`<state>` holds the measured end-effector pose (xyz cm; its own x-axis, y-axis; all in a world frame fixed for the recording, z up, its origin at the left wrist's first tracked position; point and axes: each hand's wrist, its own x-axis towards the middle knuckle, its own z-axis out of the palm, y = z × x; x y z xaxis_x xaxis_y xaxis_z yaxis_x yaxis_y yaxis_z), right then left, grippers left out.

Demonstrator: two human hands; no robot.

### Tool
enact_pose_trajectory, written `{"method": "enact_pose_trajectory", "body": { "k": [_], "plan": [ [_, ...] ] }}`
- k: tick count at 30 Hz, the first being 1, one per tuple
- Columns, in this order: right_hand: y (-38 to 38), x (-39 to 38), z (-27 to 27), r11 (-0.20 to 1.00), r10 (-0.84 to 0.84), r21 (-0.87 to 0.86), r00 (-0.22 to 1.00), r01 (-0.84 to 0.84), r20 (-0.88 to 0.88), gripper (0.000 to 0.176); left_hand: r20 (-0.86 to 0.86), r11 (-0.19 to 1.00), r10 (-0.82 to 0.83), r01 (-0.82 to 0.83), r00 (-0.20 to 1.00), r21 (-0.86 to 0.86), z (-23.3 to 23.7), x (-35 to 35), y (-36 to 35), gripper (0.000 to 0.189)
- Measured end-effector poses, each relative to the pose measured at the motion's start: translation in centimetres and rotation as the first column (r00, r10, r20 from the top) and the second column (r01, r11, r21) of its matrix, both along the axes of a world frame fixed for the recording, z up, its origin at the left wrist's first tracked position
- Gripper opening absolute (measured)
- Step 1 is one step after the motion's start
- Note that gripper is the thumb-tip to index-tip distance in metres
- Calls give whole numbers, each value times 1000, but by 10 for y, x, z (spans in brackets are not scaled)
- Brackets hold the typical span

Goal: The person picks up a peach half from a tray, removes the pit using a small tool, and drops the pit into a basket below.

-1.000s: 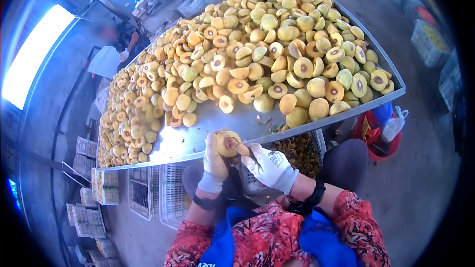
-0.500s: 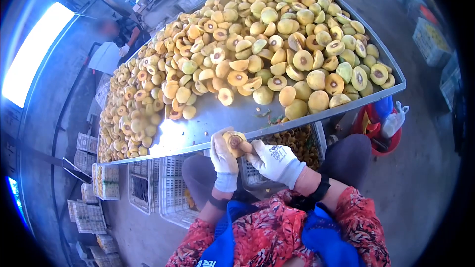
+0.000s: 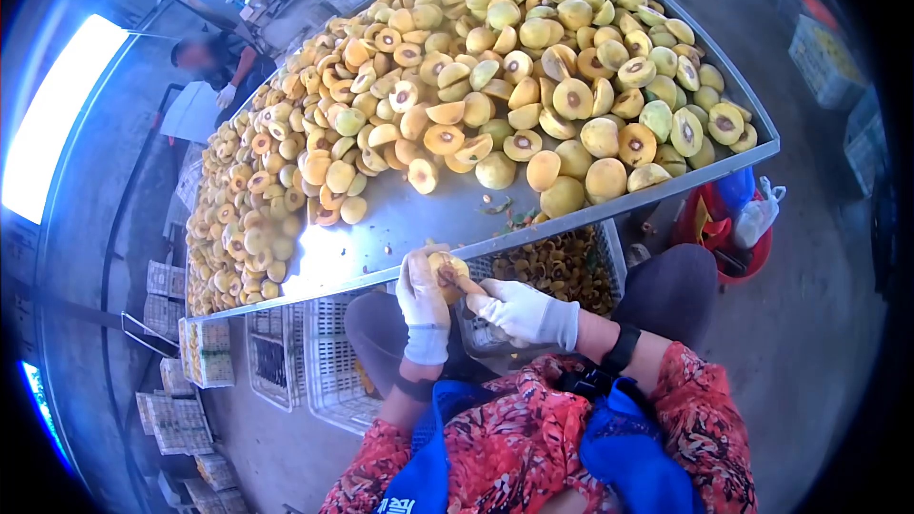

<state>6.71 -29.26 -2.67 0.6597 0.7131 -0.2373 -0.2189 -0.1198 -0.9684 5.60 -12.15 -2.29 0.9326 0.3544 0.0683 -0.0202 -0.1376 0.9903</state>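
My left hand (image 3: 422, 303), in a white glove, holds a yellow peach half (image 3: 446, 265) just off the near edge of the metal table (image 3: 405, 214). The cut face with its brown centre is turned up toward me. My right hand (image 3: 533, 312), also gloved, is closed round a tool with a wooden handle (image 3: 467, 285). The tool's far end is at the middle of the peach half, and its working tip is hidden there. A large heap of halved peaches (image 3: 444, 140) covers much of the table beyond my hands.
Below the table edge, a crate (image 3: 614, 262) holds brown scraps or stones. White plastic crates (image 3: 328, 362) stand at the left. On the right is a red bucket (image 3: 752, 262) with bags in it. Another person (image 3: 224, 71) is at the table's far left.
My right hand and the tool have tilted slightly at the peach half, which stays in my left hand. The whole view has shifted a little.
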Motion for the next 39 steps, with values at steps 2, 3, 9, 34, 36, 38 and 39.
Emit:
{"method": "enact_pose_trajectory", "body": {
  "k": [2, 3, 9, 34, 36, 38, 39],
  "plan": [
    [-5, 4, 8, 990, 105, 122, 944, -70, -313, 32, -10, 997, 9, -10, 1000, -72, -2, 1, 5, 39],
    [-9, 8, 11, 990, 104, 121, 943, -69, -316, 32, 11, 992, -122, 122, 992, 35, -1, 2, 10, 40],
    [-10, 7, -6, 884, 427, 441, 649, -153, -630, 40, 6, 935, -353, 353, 935, 12, -2, 0, 22, 49],
    [-4, -12, -27, 947, -194, 142, 868, 287, -458, 49, -308, -123, -113, 295, 945, 948, 0, 170, 82, 55],
    [-3, -10, -32, 931, -228, 163, 870, 326, -437, 47, -406, -187, -48, 392, 912, 901, 7, 175, 62, 51],
    [-9, -9, -25, 934, -247, 150, 888, 325, -388, 47, -452, -193, -13, 441, 892, 876, 13, 173, 51, 49],
    [-11, -8, -21, 941, -249, 136, 908, 309, -338, 47, -494, -95, 61, 497, 868, 862, 14, 171, 50, 49]
  ]
}}
